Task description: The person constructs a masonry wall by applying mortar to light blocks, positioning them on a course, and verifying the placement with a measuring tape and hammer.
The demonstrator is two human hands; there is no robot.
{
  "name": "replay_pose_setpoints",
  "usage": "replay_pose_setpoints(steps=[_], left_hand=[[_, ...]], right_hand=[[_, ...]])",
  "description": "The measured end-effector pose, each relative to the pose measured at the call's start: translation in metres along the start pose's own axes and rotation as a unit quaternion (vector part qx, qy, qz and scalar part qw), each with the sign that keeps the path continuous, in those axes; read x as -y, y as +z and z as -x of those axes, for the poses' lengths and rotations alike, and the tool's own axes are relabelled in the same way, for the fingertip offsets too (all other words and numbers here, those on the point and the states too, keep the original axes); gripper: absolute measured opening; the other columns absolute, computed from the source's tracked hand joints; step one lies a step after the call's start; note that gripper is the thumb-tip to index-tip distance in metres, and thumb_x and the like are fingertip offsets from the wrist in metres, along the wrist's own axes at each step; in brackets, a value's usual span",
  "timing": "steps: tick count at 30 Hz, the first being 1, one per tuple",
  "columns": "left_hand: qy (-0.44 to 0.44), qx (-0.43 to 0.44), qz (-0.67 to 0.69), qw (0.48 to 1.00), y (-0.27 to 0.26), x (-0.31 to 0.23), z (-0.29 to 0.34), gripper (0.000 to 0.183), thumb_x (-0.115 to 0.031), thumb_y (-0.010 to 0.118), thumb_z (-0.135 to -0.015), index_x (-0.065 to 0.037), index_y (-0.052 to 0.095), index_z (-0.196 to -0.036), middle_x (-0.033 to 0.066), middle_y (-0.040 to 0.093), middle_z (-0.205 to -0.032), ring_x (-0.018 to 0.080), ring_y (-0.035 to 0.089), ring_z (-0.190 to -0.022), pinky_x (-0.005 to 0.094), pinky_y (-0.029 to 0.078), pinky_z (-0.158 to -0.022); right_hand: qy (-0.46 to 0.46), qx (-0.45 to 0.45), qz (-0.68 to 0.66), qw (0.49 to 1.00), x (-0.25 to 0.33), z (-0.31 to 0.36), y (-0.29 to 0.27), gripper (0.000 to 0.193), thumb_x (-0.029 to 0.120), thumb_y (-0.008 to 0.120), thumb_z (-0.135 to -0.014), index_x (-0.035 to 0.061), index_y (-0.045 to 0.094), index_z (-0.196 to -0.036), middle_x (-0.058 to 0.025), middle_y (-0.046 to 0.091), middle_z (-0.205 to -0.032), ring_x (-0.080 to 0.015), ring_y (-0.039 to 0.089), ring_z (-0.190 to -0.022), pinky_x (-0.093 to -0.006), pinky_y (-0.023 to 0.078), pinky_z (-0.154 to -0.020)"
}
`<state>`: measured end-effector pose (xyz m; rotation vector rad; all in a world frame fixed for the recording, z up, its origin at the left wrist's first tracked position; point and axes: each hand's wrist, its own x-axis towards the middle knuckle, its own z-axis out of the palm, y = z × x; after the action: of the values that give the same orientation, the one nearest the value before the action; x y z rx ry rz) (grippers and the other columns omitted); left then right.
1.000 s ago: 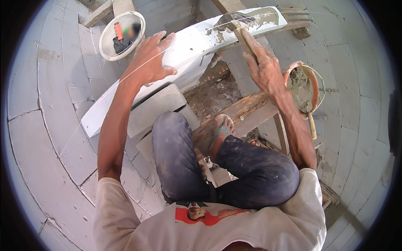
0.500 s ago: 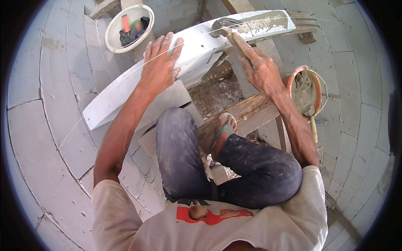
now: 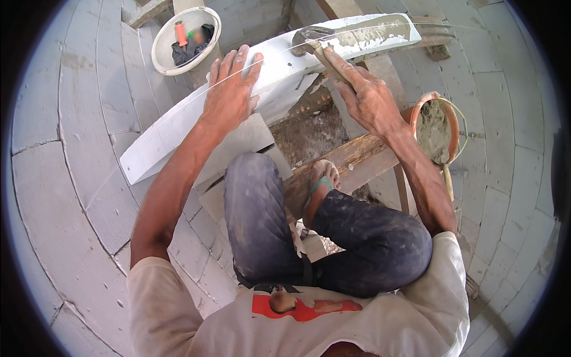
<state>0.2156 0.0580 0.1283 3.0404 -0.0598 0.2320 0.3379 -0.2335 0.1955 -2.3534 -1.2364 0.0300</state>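
My left hand [image 3: 231,89] rests flat, fingers spread, on the top of a long white block [image 3: 169,134]. My right hand [image 3: 369,98] is closed round the handle of a hammer [image 3: 309,39]. The hammer's dark head is at the top face of the block, to the right of my left hand; whether it touches cannot be made out. Grey mortar [image 3: 383,31] covers the surface at the right end of the row. A thin string line [image 3: 449,25] runs along the whole wall top, passing by both hands.
A pale bucket [image 3: 156,52] with an orange-handled item and black plastic stands behind the wall. At right is an orange bucket [image 3: 455,128] of wet mortar. A wooden plank [image 3: 363,156] runs beneath my sandalled foot [image 3: 324,175]. Grey block walls surround me.
The hammer head has shifted slightly left along the block. My left hand stays flat in its place on the block.
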Motion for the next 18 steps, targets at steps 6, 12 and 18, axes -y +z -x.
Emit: replay_pose_setpoints(steps=[6, 12, 18], left_hand=[[0.007, -0.002, 0.001, 1.000, -0.001, 0.001, 0.000, 0.095, -0.027, 0.088, -0.082, -0.015, 0.041, -0.163, 0.0193, 0.033, -0.169, 0.0395, 0.037, -0.152, 0.0610, 0.032, -0.124], [0.008, -0.005, 0.009, 1.000, 0.001, -0.001, 0.002, 0.095, -0.027, 0.089, -0.081, -0.014, 0.042, -0.163, 0.0193, 0.033, -0.169, 0.0396, 0.036, -0.153, 0.0607, 0.032, -0.125], [0.001, 0.011, 0.016, 1.000, -0.002, -0.003, 0.001, 0.096, -0.025, 0.089, -0.082, -0.015, 0.040, -0.164, 0.0191, 0.033, -0.169, 0.0398, 0.034, -0.154, 0.0597, 0.031, -0.126]], right_hand=[[0.039, 0.032, -0.004, 0.999, 0.002, -0.003, -0.001, 0.070, 0.012, 0.065, -0.102, 0.0289, 0.040, -0.165, -0.0285, 0.069, -0.130, -0.0478, 0.070, -0.111, -0.0525, 0.061, -0.093], [-0.013, -0.003, -0.014, 1.000, 0.002, -0.003, 0.004, 0.075, 0.009, 0.066, -0.100, 0.0284, 0.036, -0.166, -0.0297, 0.072, -0.116, -0.0499, 0.072, -0.102, -0.0529, 0.063, -0.087], [-0.006, 0.001, -0.018, 1.000, 0.003, -0.003, 0.001, 0.075, 0.009, 0.064, -0.100, 0.0279, 0.036, -0.166, -0.0284, 0.073, -0.113, -0.0491, 0.072, -0.101, -0.0538, 0.064, -0.086]])
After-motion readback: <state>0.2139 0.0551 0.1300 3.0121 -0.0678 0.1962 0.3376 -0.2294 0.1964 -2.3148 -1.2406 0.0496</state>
